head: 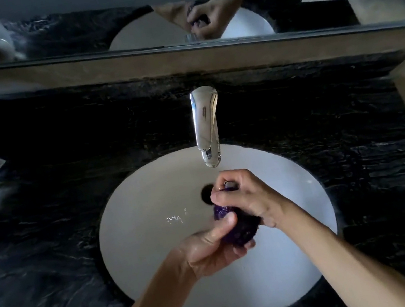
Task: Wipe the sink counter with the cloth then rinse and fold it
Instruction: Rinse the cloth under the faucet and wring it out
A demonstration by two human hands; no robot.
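Cloth (238,227) sits bunched between our hands over the sink (141,244), long axis running from left hand (212,248) gripping its near end to right hand (243,197) clenching its far end.

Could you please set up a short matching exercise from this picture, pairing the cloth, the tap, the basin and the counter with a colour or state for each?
Things:
1. cloth
2. tap
3. basin
4. counter

Descriptions:
A. shiny chrome, reaching over the bowl
B. black stone with pale veins
C. purple, bunched between the left hand and right hand
D. white and round

Pairs: 1-C, 2-A, 3-D, 4-B
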